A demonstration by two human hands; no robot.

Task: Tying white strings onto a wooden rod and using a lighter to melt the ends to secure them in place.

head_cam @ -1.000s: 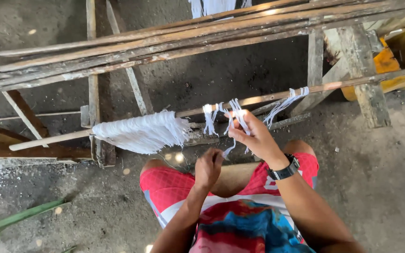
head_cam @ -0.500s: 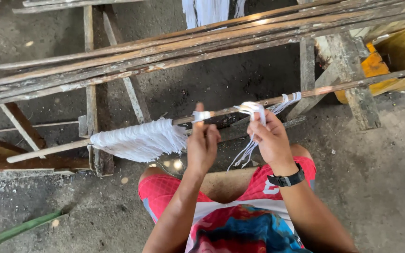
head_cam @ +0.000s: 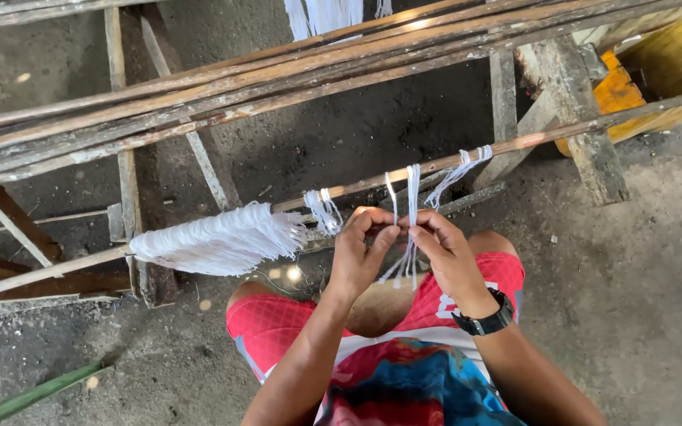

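Far left on the thin wooden rod [head_cam: 80, 264] sits the thick bundle of white threads [head_cam: 219, 241], packed tight and fanning toward the right; beside it a small loose tuft [head_cam: 324, 211] hangs off the same rod. My left hand [head_cam: 361, 252] is closed in a pinch, thumb and forefinger curled around the lower run of the hanging white strands [head_cam: 410, 213], just under the rod. My right hand [head_cam: 447, 256] meets it fingertip to fingertip, likewise pinched shut on those strands; a black wristwatch [head_cam: 485, 319] sits on that wrist. The strands drape over the rod and drop in a narrow double line between the two hands, thin, limp, slightly frayed at the tails. Further right another small tied group [head_cam: 459, 170] slants off the rod. Risks as I judge them: the strands are fine and slack, so an uneven pull from either hand could slide them along the rod or drag them off it; a loose pinch could let single threads slip and tangle with the neighbouring tuft. The rod looks lightly propped on the rough wooden frame [head_cam: 570, 102], so a hard tug might shift it. Below all this, red shorts [head_cam: 270, 327] and a dusty floor [head_cam: 657, 260].
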